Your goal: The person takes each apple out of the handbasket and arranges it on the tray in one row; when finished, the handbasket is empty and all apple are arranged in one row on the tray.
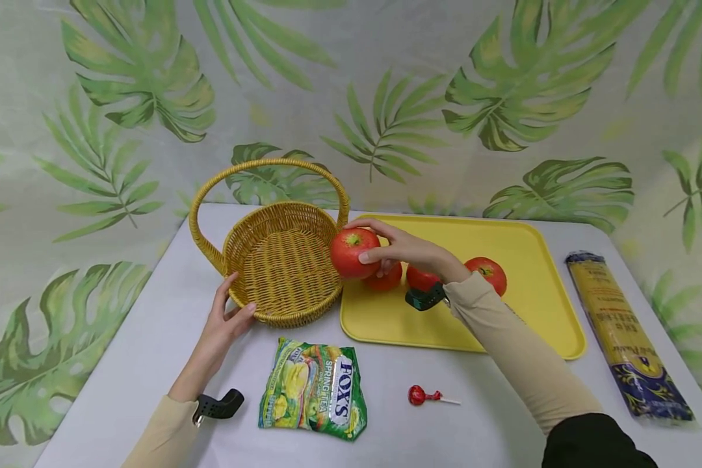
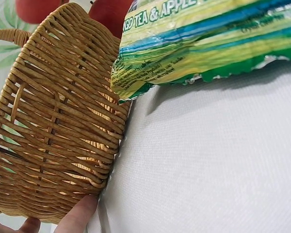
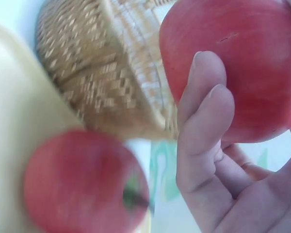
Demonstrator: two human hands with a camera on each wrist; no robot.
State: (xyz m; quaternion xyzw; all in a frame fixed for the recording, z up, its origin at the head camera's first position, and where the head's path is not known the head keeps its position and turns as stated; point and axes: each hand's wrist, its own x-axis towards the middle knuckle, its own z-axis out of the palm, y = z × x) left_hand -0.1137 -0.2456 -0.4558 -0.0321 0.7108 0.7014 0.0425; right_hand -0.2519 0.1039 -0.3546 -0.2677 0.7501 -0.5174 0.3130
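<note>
My right hand (image 1: pixel 409 250) grips a red apple (image 1: pixel 353 252) at the right rim of the wicker basket (image 1: pixel 289 273), above the tray's left edge. In the right wrist view, curled fingers (image 3: pixel 203 126) wrap that apple (image 3: pixel 247 68), and another apple (image 3: pixel 85 182) lies below it on the tray. My left hand (image 1: pixel 225 325) holds the basket at its front left, thumb at the front rim and fingers along the left side. The left wrist view shows fingertips (image 2: pixel 77 216) against the woven wall (image 2: pixel 63 121). No things lie inside the basket.
The yellow tray (image 1: pixel 526 260) holds three more apples, including one apple (image 1: pixel 487 274) at the right. In front lie a green Fox's candy bag (image 1: pixel 312 389) and a red lollipop (image 1: pixel 418 394). A pasta packet (image 1: pixel 626 338) lies along the right edge.
</note>
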